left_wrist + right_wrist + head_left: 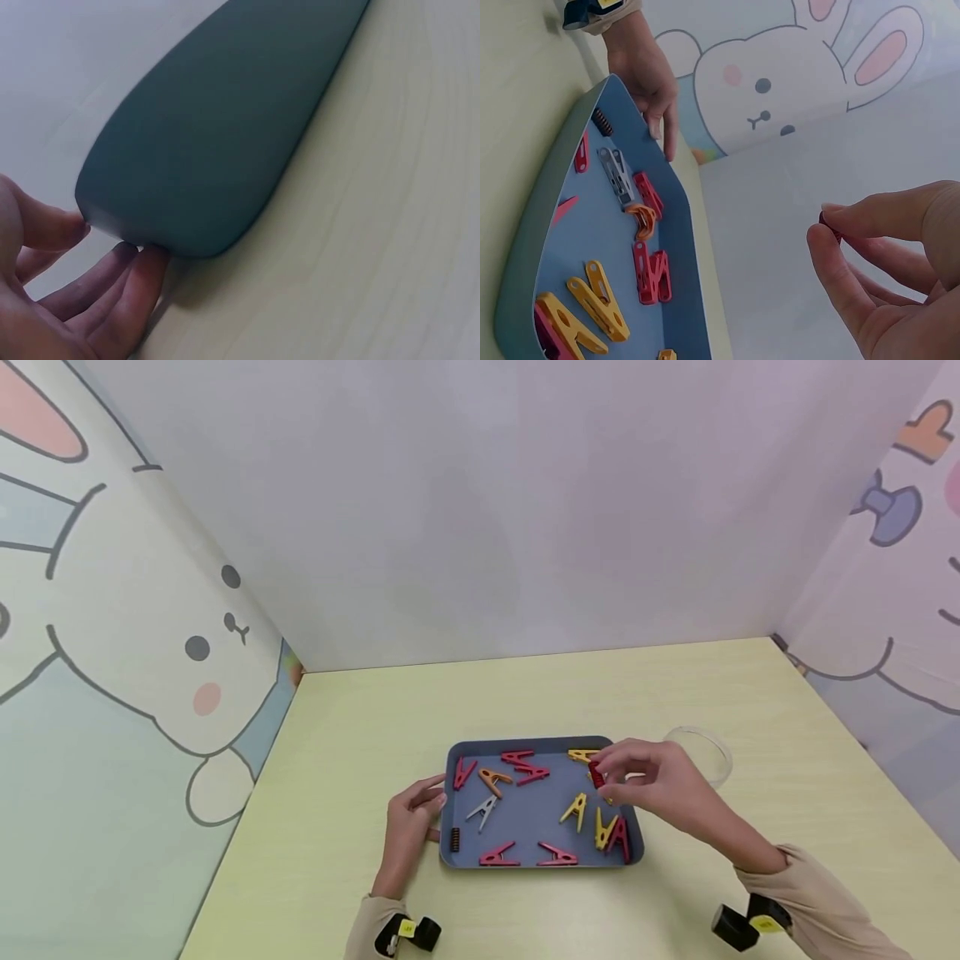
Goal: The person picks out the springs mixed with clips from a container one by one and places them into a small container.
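Observation:
A blue-grey tray point(525, 814) lies on the table, holding red, yellow, orange and grey plastic clips and a dark coil spring point(454, 839). At its left end my left hand point(410, 827) touches the outside of the wall; in the left wrist view its fingertips point(154, 259) rest against the tray's outer side point(202, 150). Above the tray's right part, my right hand point(660, 777) pinches a small red coil spring point(597, 774) between thumb and fingers. In the right wrist view only a dark red bit of it shows, mostly hidden by the fingertips.
A clear ring-shaped strip point(723, 760) lies on the table right of the tray, partly behind my right hand. The pale wooden table point(337, 735) meets a white back wall point(487, 527). Side panels with cartoon animals point(150, 610) stand left and right.

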Tool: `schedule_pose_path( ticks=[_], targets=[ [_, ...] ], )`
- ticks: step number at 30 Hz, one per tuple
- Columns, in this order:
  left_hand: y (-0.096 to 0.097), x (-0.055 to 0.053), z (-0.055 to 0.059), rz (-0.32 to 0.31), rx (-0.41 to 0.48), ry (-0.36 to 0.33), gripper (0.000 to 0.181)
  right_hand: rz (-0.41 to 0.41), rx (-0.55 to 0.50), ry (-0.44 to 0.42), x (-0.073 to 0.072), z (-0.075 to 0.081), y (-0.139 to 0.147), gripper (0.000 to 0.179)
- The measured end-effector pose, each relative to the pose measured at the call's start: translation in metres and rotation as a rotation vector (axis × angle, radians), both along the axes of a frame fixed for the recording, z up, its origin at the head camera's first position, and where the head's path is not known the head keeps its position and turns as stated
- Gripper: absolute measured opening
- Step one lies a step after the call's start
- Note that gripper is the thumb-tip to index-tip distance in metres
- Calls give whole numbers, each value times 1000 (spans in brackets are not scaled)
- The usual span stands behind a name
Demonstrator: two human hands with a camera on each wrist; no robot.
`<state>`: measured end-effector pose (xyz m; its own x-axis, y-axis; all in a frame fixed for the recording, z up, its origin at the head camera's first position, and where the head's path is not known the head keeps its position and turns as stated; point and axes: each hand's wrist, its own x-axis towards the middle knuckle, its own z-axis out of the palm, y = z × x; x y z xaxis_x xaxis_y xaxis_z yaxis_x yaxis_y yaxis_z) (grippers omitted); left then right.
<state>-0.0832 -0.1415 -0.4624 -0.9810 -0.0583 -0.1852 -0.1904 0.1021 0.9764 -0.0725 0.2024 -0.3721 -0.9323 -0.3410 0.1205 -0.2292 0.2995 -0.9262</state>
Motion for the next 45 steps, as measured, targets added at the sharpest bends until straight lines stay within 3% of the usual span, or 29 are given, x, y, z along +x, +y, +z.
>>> schedule_pose_path(
  ticks=[16,28,40,45],
  targets=[
    [-1,1,-3,-1,18,1,34,-142,50,-4,12,6,20,16],
    [-1,1,-3,3,28,2,34,-189,62,46,19,11,33,19],
    [0,1,0,7,-6,6,33,-240,82,34,25,12,47,23],
    [-2,-4,-15,18,-2,0,32,-258,74,37,26,11,55,24]
  ],
)
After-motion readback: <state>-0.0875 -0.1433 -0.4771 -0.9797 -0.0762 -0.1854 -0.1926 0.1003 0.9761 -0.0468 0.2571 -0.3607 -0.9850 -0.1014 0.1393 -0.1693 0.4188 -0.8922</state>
